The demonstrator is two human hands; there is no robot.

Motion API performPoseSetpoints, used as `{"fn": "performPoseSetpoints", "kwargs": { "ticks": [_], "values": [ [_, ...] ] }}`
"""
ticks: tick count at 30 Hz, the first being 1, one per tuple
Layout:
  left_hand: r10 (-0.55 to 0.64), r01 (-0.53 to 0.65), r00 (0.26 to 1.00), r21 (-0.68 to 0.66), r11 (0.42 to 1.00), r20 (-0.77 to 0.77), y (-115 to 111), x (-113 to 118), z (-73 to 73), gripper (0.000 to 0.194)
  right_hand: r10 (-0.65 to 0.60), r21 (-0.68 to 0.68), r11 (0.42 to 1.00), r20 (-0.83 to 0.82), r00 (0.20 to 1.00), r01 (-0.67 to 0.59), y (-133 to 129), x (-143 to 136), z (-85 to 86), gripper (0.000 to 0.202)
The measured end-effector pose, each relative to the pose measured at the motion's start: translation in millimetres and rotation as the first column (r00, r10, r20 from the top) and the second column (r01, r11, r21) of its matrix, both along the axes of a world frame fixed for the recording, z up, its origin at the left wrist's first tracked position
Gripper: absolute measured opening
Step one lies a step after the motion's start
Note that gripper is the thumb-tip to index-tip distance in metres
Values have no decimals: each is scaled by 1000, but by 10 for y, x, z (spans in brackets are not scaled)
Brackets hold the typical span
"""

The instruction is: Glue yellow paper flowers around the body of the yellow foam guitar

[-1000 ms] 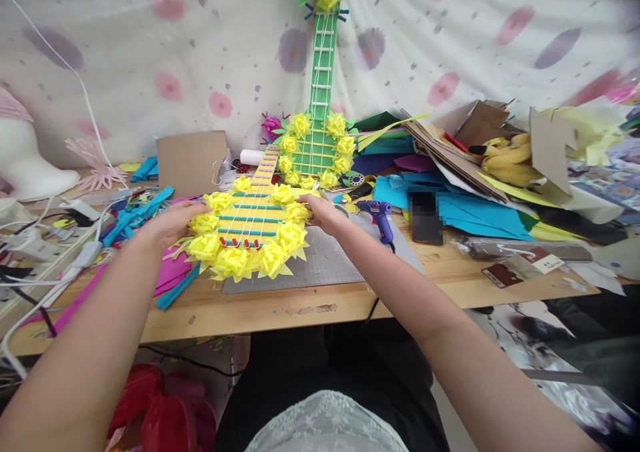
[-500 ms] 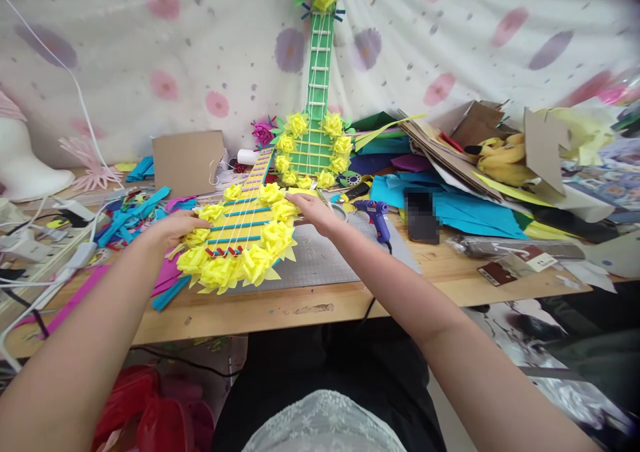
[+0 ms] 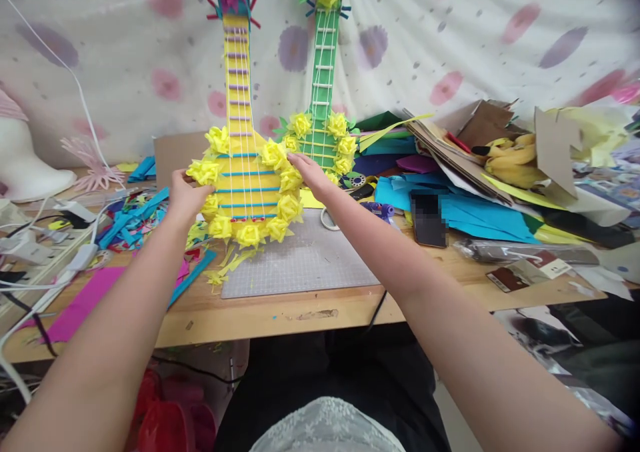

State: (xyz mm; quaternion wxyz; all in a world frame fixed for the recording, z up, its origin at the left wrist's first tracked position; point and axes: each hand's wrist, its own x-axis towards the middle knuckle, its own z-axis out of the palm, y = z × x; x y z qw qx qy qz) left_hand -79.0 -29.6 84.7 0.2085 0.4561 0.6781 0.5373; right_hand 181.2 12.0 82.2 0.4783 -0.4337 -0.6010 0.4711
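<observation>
A yellow toy guitar made of paper or card stands nearly upright over the table. Yellow paper roses ring its body, blue strips and white strings cross it, and a magenta flower tops the neck. My left hand grips its left edge, thumb in front and the other fingers partly behind. On the opposite edge, by the upper right roses, my right hand holds it, with some fingers hidden. Just behind to the right leans a similar green guitar, its lower part partly covered.
A grey cutting mat lies below the guitar. To the right are a purple glue gun, a roll of tape, a phone and piled paper and cardboard. Coloured scraps and white cables fill the left.
The yellow guitar has swung from tilted back and low to nearly upright, its neck now up against the curtain. Both hands have risen with it, and the right arm now partly covers the glue gun.
</observation>
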Motion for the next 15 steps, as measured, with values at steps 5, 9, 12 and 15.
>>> {"fn": "performPoseSetpoints", "kwargs": {
  "ticks": [5,9,12,15],
  "values": [
    [49,-50,998,-19,999,-49,343,172,-160,62,-70,-156,986,-121,990,51,450,37,-123,42],
    [40,-48,995,-75,996,-95,554,163,-300,63,-106,-174,981,-115,988,85,582,61,-228,44],
    [44,-52,995,-81,995,-92,637,130,-378,64,-97,-158,984,-71,993,85,593,53,-223,45],
    [40,-46,995,-61,997,-94,647,107,-416,63,-185,-91,978,36,982,188,504,79,-167,40]
  ]
}}
